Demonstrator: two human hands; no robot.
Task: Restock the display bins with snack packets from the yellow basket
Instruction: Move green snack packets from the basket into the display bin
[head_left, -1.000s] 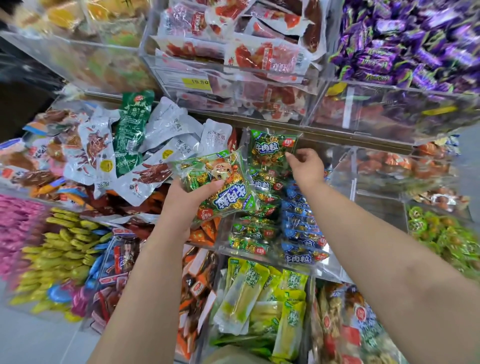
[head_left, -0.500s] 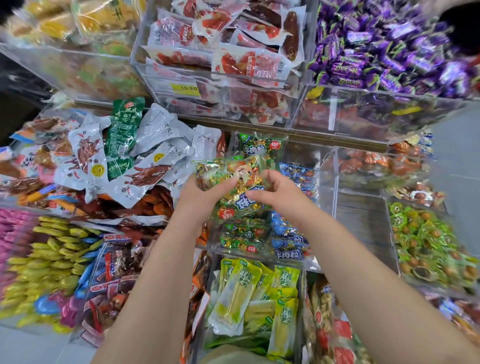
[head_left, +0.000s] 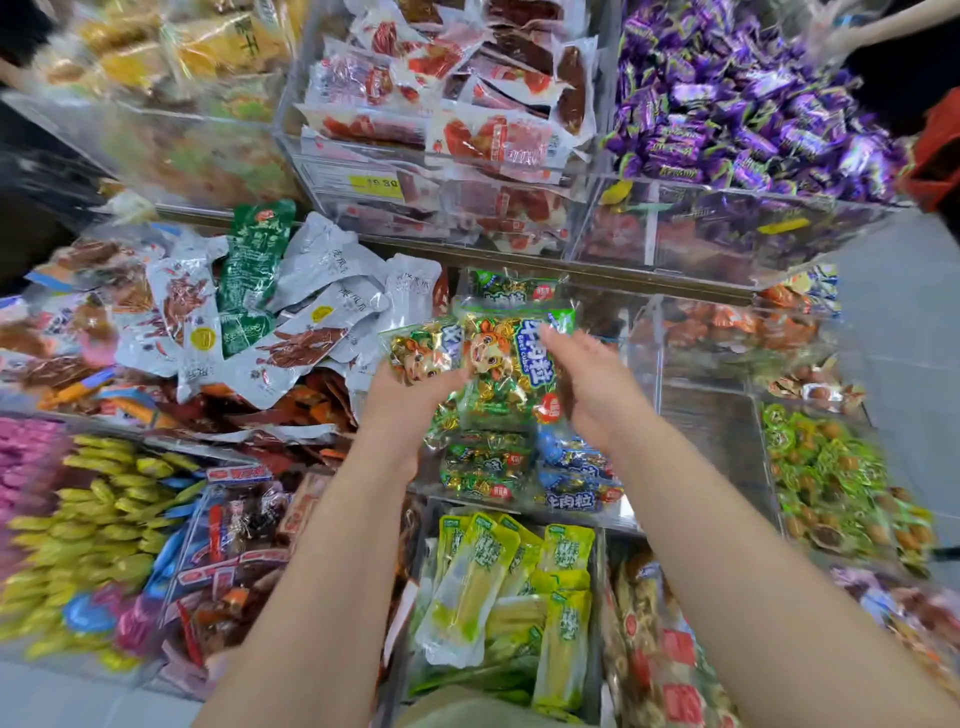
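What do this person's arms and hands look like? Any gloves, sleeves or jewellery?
The left forearm and right forearm are bare all the way to the picture's lower edge; no sleeve shows. The left hand and right hand are bare too: no gloves, and no watch, bracelet or ring that I can see.
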